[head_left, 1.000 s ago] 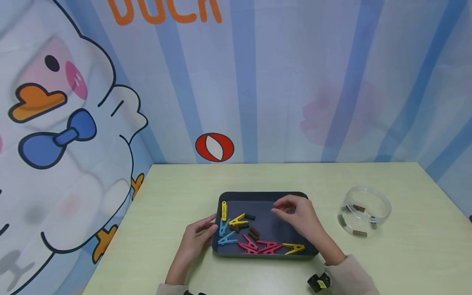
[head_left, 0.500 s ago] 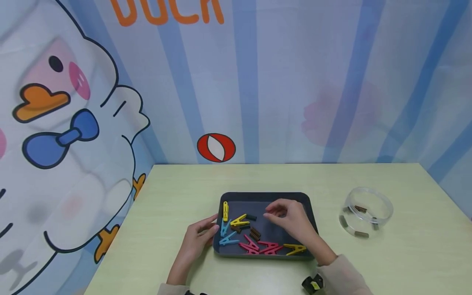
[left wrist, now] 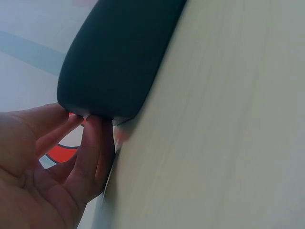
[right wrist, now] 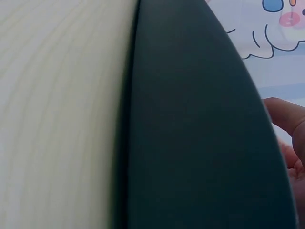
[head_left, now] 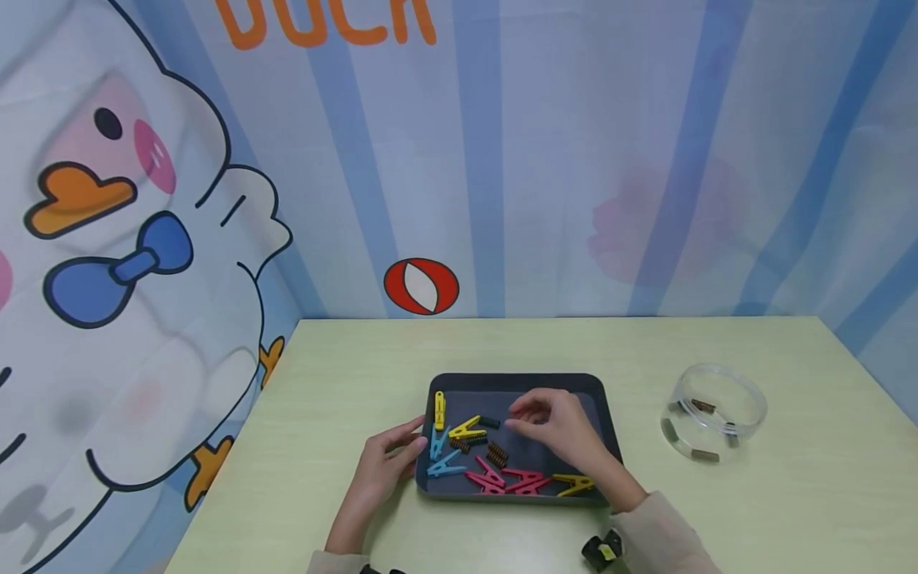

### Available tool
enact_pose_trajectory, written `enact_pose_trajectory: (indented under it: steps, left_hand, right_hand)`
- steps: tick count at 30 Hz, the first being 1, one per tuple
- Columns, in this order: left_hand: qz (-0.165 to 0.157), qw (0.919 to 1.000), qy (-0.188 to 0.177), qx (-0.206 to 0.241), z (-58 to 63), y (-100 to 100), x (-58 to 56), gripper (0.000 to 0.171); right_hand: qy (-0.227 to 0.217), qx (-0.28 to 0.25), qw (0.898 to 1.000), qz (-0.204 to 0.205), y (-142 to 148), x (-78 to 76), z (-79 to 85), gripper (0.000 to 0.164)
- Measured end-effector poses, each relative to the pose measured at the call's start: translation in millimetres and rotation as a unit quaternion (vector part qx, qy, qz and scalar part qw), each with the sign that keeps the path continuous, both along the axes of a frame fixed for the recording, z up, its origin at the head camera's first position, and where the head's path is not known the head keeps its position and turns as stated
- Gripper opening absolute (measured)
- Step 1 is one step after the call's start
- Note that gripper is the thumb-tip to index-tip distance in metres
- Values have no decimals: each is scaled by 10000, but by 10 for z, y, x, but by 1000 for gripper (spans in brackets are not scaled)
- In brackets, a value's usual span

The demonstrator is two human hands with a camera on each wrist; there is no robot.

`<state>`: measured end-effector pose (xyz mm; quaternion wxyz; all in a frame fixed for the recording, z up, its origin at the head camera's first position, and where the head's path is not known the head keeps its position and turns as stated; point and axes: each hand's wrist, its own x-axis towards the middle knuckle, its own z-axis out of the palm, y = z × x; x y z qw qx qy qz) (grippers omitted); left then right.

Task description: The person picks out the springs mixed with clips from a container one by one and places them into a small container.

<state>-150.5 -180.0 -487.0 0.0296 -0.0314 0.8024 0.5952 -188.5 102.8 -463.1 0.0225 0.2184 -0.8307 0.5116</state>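
Note:
A dark grey tray [head_left: 527, 502] holds clothespins and coil springs. My left hand [head_left: 383, 462] rests at the tray's left side, its fingertips [left wrist: 95, 121] touching the outer wall. Over the middle of the tray is my right hand [head_left: 555, 422], thumb and fingers bent with a gap between them and nothing visible in it. A black spring [head_left: 490, 422] lies just left of its fingertips. Brown springs [head_left: 496, 455] lie near a yellow clothespin [head_left: 466, 428]. Blue clothespins [head_left: 446, 465] are at the left, pink ones [head_left: 523, 480] along the front. The tray wall hides most of the right hand in the right wrist view.
A round clear container [head_left: 713, 414] stands to the right of the tray, with a brown spring [head_left: 703, 406] and several grey pieces showing in it. The pale table [head_left: 344, 359] ends at a printed backdrop [head_left: 531, 159]. A black device [head_left: 601, 552] sits at the right wrist.
My right hand has moved left over the tray, toward the black spring. The left hand stays at the tray's side. The clothespins and springs look unmoved.

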Motion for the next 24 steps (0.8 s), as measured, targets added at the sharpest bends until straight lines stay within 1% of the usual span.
enact_pose_trajectory:
  steps: [3, 9, 16, 24]
  left_hand:
    - [-8, 10000, 15, 17, -6, -5, 0, 38]
    - [-45, 10000, 26, 26, -8, -11, 7, 39]
    - [-63, 9999, 20, 80, -18, -16, 7, 39]
    - [-49, 10000, 0, 57, -6, -11, 2, 39]
  right_hand:
    - [-77, -31, 9999, 113, -19, -9, -30, 19]
    - [-82, -43, 9996, 277, -55, -35, -105, 21]
    - [-249, -85, 9990, 354, -101, -41, -145, 21]
    - [-382, -13, 9983, 430, -152, -54, -176, 20]
